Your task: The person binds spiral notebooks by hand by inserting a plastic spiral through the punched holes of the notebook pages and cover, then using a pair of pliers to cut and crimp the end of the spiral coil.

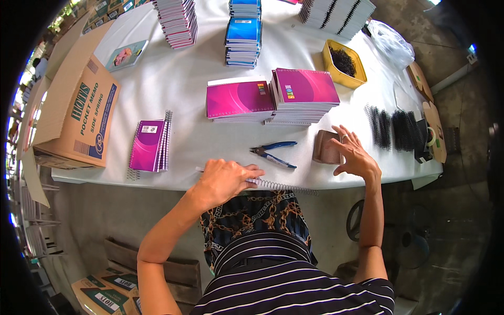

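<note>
My left hand (pixel 223 181) is closed near the table's front edge, around what looks like a small notebook seen edge-on and mostly hidden by the fingers. From it a thin wire spiral coil (pixel 286 187) sticks out to the right along the edge. My right hand (pixel 357 156) is open, fingers spread, over the right side of a brown block-like object (pixel 324 148); whether it touches is hard to tell. Blue-handled pliers (pixel 275 152) lie between my hands, jaws to the left.
Purple notebooks (pixel 147 144) with coils lie left, beside an open carton (pixel 79 118). Magenta notebook stacks (pixel 240 100) stand ahead, blue ones (pixel 243 39) behind. At right are a yellow tub (pixel 358 81) of black pieces and bundles of black coils (pixel 404 130).
</note>
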Demonstrator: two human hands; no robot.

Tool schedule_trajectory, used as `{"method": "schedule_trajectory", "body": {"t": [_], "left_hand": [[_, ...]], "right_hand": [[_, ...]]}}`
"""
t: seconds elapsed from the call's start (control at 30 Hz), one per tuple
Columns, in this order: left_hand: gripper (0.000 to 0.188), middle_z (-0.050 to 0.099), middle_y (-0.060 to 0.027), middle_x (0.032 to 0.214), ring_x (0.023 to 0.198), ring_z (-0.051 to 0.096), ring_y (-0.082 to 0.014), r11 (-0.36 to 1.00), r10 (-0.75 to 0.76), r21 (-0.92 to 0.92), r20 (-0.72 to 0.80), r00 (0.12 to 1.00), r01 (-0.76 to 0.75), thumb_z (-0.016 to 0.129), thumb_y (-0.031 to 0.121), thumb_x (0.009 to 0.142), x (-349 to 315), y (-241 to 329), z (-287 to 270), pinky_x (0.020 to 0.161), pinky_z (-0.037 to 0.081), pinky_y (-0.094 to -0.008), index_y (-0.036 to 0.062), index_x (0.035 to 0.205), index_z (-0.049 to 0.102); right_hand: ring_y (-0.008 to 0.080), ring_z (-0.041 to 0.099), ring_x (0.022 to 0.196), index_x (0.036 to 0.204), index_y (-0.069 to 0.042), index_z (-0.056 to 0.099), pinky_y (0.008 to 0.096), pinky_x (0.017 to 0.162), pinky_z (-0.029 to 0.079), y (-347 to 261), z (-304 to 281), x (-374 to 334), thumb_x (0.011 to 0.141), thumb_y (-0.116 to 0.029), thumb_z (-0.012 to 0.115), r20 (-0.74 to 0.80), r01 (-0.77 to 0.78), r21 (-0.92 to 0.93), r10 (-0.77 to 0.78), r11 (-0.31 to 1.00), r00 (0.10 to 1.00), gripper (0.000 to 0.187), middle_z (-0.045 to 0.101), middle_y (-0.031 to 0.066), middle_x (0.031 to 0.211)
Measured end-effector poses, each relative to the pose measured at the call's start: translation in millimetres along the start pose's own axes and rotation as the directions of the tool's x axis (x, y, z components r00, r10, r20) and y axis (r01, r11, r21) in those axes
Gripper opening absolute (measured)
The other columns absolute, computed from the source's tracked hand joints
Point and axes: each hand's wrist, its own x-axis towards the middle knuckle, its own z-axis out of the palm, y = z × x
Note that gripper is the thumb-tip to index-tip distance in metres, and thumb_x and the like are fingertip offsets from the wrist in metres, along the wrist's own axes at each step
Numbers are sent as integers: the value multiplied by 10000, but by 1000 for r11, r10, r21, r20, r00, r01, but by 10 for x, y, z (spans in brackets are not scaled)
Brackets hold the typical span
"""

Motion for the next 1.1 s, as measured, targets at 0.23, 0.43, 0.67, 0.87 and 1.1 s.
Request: {"method": "schedule_trajectory", "body": {"t": [0.23,0.43,0.67,0.87,1.1], "left_hand": [[597,681,-4,1239,1109,665,-297,986,-96,121,-132,987,112,696,480,787,-106,-20,-70,848,570,-398,251,1331,604],[630,695,-21,1194,1050,678,-301,979,-157,99,-180,971,177,722,492,763,-119,-60,-88,802,571,-393,204,1313,615],[603,703,-4,1169,1080,669,-327,980,-170,61,-237,957,189,746,468,749,-108,-166,-88,787,569,-399,182,1270,642],[565,708,7,1150,1090,666,-332,975,-137,127,-299,944,182,749,438,750,-115,-236,-119,821,565,-407,185,1247,656],[558,713,12,1126,1046,681,-303,965,-210,108,-219,953,238,739,473,750,-114,-244,-145,794,573,-407,217,1239,659]], "right_hand": [[353,588,1204,1139,-50,713,469,1039,442,-225,-338,225,860,-327,720,-66,322,781,-443,535,894,392,609,186,1315],[328,641,1086,1175,-73,727,395,982,474,-824,-83,903,886,-384,666,74,308,808,-606,502,792,429,684,171,1197],[320,620,1107,1199,-74,717,408,996,455,-763,-57,964,861,-405,664,-33,348,867,-655,357,755,475,670,179,1193],[319,619,1116,1188,-72,723,404,1003,449,-805,-25,1004,837,-443,679,-15,307,872,-606,381,795,513,665,176,1208],[301,641,1092,1155,-88,741,396,973,469,-907,40,1094,832,-465,695,-3,333,817,-574,470,819,498,692,154,1161]]}}
